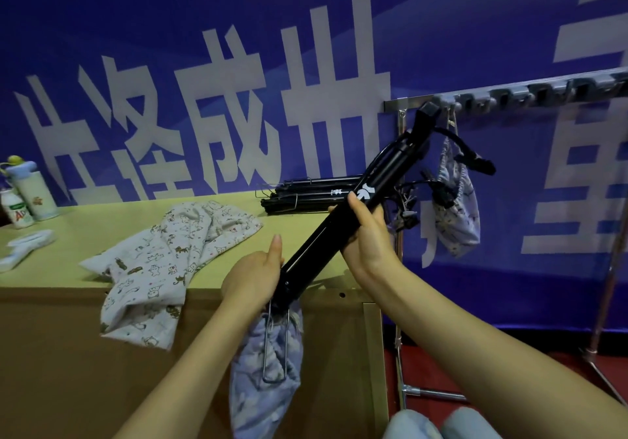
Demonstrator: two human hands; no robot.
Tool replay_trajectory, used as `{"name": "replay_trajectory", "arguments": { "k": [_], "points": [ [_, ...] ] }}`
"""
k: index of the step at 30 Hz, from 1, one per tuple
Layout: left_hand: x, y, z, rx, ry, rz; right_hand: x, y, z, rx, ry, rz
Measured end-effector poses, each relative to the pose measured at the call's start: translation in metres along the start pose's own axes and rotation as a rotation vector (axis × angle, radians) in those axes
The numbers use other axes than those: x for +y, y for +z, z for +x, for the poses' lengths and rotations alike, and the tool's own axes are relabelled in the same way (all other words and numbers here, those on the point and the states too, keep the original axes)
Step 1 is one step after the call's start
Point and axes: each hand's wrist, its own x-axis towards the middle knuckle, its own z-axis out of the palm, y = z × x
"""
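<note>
The long black tubular pump point(326, 235) with a bent wire foot slants up to the right in front of the yellow-green table point(85, 221), its lower end sunk into the mouth of a pale blue patterned cloth bag point(265, 387) that hangs below. The left hand point(253, 279) curls round that lower end at the bag's mouth with its thumb raised, and the right hand point(368, 235) grips the tube's middle. On the table lie a cream animal-print cloth point(163, 258) and a stack of similar black pumps point(312, 192), while another blue bag point(458, 207) hangs from the metal rack point(509, 94).
</note>
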Motion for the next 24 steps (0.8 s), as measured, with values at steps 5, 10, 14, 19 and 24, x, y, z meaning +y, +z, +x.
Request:
{"name": "replay_trajectory", "arguments": {
  "k": [5,10,14,19,24],
  "points": [
    [0.018,-0.009,-0.007,-0.027,0.038,-0.192,-0.003,0.01,-0.013,-0.092,-0.025,-0.089],
    [0.043,-0.02,-0.022,-0.076,-0.026,-0.569,0.014,0.012,-0.029,-0.136,-0.032,-0.199],
    [0.043,-0.023,-0.026,-0.174,-0.097,-0.874,0.023,0.009,-0.033,-0.105,-0.039,-0.217],
    [0.047,-0.019,-0.027,-0.132,-0.016,-0.815,0.034,0.006,-0.041,-0.089,-0.06,-0.223],
    [0.04,-0.018,-0.023,-0.047,0.101,-0.61,0.031,0.006,-0.043,-0.125,-0.076,-0.405]
  ]
}}
